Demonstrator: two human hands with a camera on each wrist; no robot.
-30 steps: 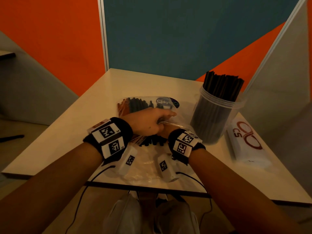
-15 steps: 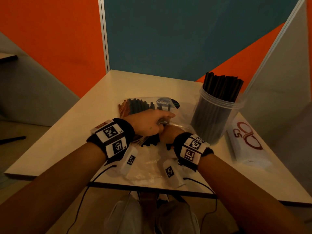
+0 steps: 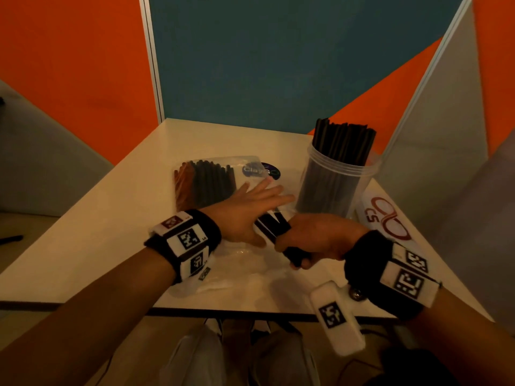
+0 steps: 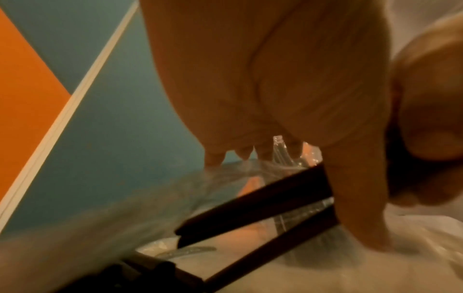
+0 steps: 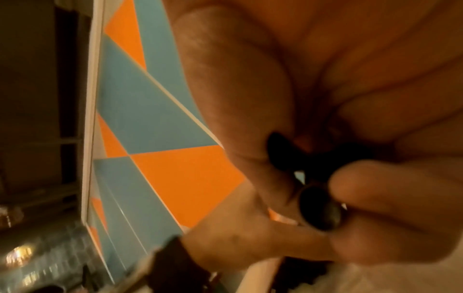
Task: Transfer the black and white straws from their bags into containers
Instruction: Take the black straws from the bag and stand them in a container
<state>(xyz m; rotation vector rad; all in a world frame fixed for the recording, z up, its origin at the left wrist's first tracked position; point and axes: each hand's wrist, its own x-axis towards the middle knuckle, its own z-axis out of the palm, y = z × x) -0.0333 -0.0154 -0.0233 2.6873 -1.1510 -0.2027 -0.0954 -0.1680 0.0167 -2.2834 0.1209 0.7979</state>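
A clear plastic bag (image 3: pixel 250 174) of black straws (image 3: pixel 211 182) lies on the white table (image 3: pixel 111 227). My left hand (image 3: pixel 250 207) lies flat on the bag with its fingers spread. My right hand (image 3: pixel 312 240) grips a small bunch of black straws (image 3: pixel 274 224) drawn partly out of the bag's near end. The left wrist view shows those straws (image 4: pixel 250 202) slanting under my palm over the crinkled plastic. In the right wrist view my fingers curl round the straw ends (image 5: pixel 318 206). A clear round container (image 3: pixel 331 185) packed with upright black straws stands to the right.
A white bag with a red logo (image 3: pixel 387 218) lies right of the container, near the table's right edge. Orange and blue partition walls (image 3: pixel 250 65) close the table's far side. The table's front edge runs just below my wrists.
My left hand has opened from a curled hold to a flat press on the bag. My right hand has pulled back toward me and to the right, drawing black straws out.
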